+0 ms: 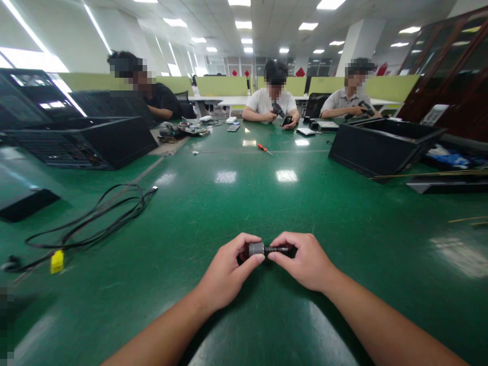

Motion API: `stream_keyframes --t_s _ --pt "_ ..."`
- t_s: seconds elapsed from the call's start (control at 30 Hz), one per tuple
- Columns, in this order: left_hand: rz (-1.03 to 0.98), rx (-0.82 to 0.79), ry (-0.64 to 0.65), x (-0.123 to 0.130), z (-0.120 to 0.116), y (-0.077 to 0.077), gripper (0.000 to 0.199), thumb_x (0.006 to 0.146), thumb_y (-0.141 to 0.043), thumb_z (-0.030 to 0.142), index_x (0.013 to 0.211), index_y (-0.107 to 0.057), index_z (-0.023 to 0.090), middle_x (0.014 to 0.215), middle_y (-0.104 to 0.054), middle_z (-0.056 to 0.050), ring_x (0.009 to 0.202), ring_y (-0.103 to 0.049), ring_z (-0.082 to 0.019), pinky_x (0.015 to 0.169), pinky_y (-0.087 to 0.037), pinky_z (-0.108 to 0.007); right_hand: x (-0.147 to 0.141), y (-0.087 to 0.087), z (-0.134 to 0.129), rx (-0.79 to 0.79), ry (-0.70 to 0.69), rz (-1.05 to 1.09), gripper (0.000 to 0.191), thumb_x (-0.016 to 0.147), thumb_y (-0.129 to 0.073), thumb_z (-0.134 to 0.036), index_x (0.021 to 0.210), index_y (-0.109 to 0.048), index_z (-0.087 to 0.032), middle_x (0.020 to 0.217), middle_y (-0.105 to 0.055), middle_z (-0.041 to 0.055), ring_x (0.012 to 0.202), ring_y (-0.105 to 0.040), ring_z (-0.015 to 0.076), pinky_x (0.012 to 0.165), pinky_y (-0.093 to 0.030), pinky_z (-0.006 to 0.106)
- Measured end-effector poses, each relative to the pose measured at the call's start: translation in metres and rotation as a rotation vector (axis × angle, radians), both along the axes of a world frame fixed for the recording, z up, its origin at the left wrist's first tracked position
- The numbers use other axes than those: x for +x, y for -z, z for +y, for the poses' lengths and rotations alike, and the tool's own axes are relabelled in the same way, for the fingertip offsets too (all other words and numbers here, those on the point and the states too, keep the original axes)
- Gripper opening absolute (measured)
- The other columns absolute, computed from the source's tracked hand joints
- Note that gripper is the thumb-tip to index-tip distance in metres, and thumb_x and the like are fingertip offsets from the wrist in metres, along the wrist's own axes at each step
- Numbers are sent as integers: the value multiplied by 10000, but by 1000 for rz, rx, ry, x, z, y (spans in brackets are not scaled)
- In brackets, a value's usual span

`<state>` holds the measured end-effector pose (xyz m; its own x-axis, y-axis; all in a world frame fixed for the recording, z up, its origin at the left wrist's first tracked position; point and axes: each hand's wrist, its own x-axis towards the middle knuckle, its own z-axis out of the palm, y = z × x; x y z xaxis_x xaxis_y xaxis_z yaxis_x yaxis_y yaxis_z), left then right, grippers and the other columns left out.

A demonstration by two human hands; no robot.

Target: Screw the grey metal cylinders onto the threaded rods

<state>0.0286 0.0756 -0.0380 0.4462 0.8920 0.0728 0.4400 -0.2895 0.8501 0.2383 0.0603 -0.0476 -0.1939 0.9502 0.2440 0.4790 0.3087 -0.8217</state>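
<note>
In the lower middle of the head view, both my hands meet over the green tabletop (229, 213). My left hand (232, 264) is closed around a short grey metal cylinder (256, 248), pinched between thumb and fingers. A thin dark shaft with spring-like ridges (276, 249) runs from the cylinder's right end. My right hand (305, 256) pinches this ridged shaft, its thumb and index finger close to the tip. The two pieces line up level with each other; whether they are joined I cannot tell. My fingers hide parts of both.
Black computer cases (114, 145) stand at left and right (381, 147). A coiled black cable (102, 218) with a yellow tag (57, 262) lies left. An orange screwdriver (262, 148) lies farther off. Three people sit across the table; the middle one holds a power drill (278, 109).
</note>
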Motion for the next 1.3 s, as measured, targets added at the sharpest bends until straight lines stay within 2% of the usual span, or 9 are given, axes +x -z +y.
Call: stream_keyframes --t_s 1.3 --pt "-7 5 0 -1 0 -2 264 909 -595 376 1119 -594 214 941 -670 -19 859 -611 -192 795 -457 -314 1 -1 1 6 -4 -15 46 803 -694 -242 826 -704 -204 723 -700 -12 659 -616 145 634 -429 254"
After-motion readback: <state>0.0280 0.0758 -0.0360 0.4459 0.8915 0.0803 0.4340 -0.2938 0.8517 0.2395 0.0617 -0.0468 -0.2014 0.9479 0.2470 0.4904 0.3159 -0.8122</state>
